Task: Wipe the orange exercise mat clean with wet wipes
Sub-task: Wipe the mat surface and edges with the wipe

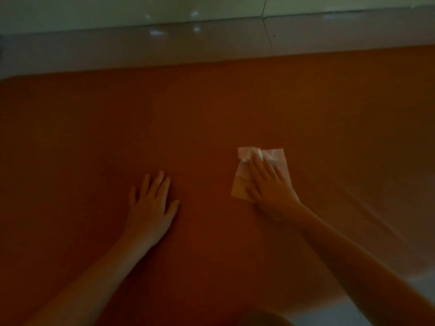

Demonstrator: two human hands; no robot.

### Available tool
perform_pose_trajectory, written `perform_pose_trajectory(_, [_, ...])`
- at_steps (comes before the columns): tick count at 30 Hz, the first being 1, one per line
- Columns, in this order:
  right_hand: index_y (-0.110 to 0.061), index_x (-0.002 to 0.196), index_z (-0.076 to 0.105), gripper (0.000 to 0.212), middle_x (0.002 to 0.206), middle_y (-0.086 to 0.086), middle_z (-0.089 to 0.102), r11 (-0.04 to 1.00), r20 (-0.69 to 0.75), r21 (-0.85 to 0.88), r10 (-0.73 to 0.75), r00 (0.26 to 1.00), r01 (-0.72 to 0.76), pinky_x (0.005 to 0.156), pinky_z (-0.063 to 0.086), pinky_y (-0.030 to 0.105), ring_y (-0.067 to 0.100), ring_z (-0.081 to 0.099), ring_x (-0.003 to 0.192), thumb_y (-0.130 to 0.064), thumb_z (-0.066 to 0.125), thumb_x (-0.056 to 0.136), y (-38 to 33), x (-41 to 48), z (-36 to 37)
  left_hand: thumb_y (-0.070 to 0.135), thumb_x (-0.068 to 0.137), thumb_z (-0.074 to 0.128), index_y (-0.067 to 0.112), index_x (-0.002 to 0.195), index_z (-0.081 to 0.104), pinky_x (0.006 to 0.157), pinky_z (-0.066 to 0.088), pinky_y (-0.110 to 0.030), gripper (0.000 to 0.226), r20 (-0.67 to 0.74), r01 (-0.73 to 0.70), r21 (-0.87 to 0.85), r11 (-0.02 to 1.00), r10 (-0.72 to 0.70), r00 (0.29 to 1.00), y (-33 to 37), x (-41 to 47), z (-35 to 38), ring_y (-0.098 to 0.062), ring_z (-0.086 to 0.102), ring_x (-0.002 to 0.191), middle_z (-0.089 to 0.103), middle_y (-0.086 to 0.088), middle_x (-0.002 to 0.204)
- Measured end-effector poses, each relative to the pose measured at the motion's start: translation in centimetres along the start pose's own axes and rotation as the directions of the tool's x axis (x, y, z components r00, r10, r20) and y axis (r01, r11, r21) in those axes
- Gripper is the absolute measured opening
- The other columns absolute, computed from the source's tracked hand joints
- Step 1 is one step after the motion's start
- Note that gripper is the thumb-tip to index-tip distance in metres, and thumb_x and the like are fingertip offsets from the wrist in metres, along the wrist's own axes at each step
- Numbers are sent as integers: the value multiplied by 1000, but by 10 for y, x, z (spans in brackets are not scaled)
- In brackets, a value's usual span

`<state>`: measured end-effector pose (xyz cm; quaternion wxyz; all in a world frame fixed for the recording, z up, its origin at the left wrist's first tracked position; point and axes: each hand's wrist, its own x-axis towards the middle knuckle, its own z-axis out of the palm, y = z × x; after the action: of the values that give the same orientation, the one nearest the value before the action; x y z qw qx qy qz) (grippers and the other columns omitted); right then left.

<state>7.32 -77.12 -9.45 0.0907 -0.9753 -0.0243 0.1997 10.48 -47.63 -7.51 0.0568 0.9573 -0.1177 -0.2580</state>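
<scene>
— My right hand point(270, 182) lies flat, palm down, fingers stretched out and a little spread, pressing the wet wipe point(260, 171) onto the orange mat point(211, 109). Nothing is gripped; the wipe is just pinned under my fingers and palm.

— And where on the mat is that?

— Right of the middle, well in from the far edge. The wipe is unfolded, a pale rough rectangle, its far end showing beyond my fingertips and a little bunched there.

— Your other hand?

— My left hand point(150, 208) is flat on the mat too, open, fingers together and pointing away from me, holding nothing. It rests left of the wipe, apart from it.

— What's past the mat?

— Pale glossy floor tiles point(164, 43) run along its far edge, with a joint line between two of them. The light is dim, so I cannot tell whether the mat's surface is wet or marked. Near the right edge the orange looks lighter.
</scene>
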Motion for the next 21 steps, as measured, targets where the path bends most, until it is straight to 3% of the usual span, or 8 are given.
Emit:
perform_pose_trajectory(3, [-23,145,-25,63,155,5,-27,992,-4,47,114,994,-113,118,-9,43,26,-20,145,-45,15,102,-17,27,-5,53,99,23,27,154,1,119,-7,-44,65,-23,-15,-32,999,14,1000,0,8,-3,-15,-18,146,-16,8,159])
perform_pose_trajectory(8, [-25,151,-15,65,154,0,-26,964,99,-6,-264,959,266,117,-12,42,24,-19,144,-53,0,94,-39,9,7,50,100,25,27,154,6,119,-5,-45,62,-61,-41,-29,999,39,997,-7,31,-13,-16,-14,147,-11,7,161])
perform_pose_trajectory(10, [-23,151,-10,68,158,4,-17,950,73,-64,-302,950,307,119,-2,45,25,-10,147,-57,-3,93,-18,14,4,50,99,24,28,154,8,118,-4,-46,62,-69,-67,-10,998,67,995,-13,37,-13,-15,-13,147,-9,8,161])
perform_pose_trajectory(12, [-21,151,-9,68,158,9,-13,980,-36,-105,-172,984,168,117,9,48,28,-2,147,-55,-1,92,0,31,-6,56,97,20,28,154,14,118,0,-48,63,-91,-95,17,995,96,991,-20,39,-11,-15,-8,148,-2,8,161])
perform_pose_trajectory(14, [-21,149,-15,68,155,8,-20,997,-86,-80,-6,996,-1,116,3,42,24,-12,144,-52,-4,90,7,54,-15,58,92,16,24,151,26,116,11,-51,69,-142,-116,47,992,121,982,-23,38,-8,-18,7,147,13,4,160])
perform_pose_trajectory(17, [-17,153,-9,64,159,10,-16,993,-106,68,103,989,-96,117,-5,37,27,-11,147,-41,16,99,-17,94,-19,53,92,24,15,145,40,106,30,-54,67,-164,-99,87,991,113,980,-23,47,-11,-25,26,140,32,-3,154])
perform_pose_trajectory(19, [-18,152,-7,62,160,11,-11,996,-94,84,-22,995,30,121,2,46,30,-7,147,-40,14,97,-38,104,-13,53,92,25,14,146,39,106,32,-53,68,-174,-79,95,992,95,980,-23,56,-14,-25,26,139,31,-4,155])
perform_pose_trajectory(21, [-19,149,-12,59,157,7,-18,976,-38,-24,-218,975,218,120,-4,45,26,-14,146,-41,15,101,-43,97,-10,54,91,23,14,147,36,109,27,-53,69,-182,-66,100,993,84,980,-24,64,-16,-26,23,142,28,-4,156])
